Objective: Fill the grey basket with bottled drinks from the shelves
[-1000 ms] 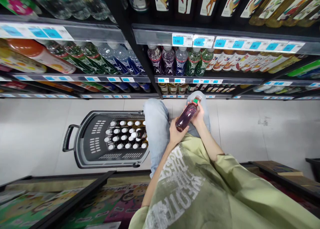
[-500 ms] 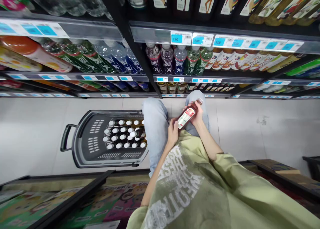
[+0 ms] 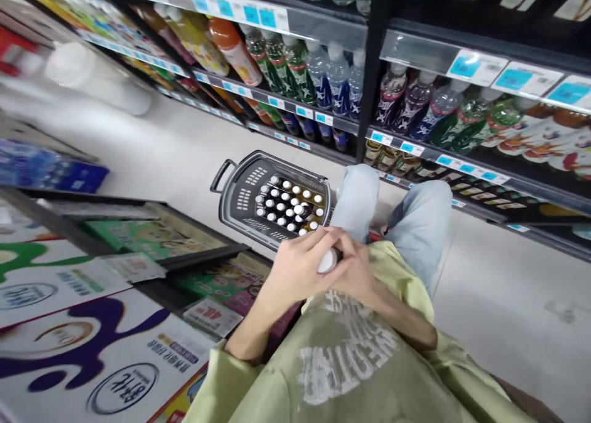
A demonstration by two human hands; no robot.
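Close to my body, a dark bottle with a white cap [image 3: 327, 261] stands between my two hands, its cap facing up at me. My left hand [image 3: 298, 261] wraps round it from the left, and my right hand [image 3: 359, 274] closes on it from the right, the fingers of both meeting above the cap. Most of the bottle's body is hidden by the hands. Just beyond them sits a grey shopping basket [image 3: 244, 192] on the floor, holding several rows of white-capped dark bottles [image 3: 287, 196]. One bottle lies tilted on top of the others.
Shelves of drinks run along the far side, with soda bottles [image 3: 339, 75] behind price tags [image 3: 478, 69]. Stacked cartons [image 3: 124, 355] and a black display frame [image 3: 203, 260] lie close on my left. A blurred white container [image 3: 96, 75] stands up the aisle.
The view has swung left, up the aisle. The bottle has come closer to me, turning from a slanted pose with its label showing to cap-up. Both hands have moved with it.
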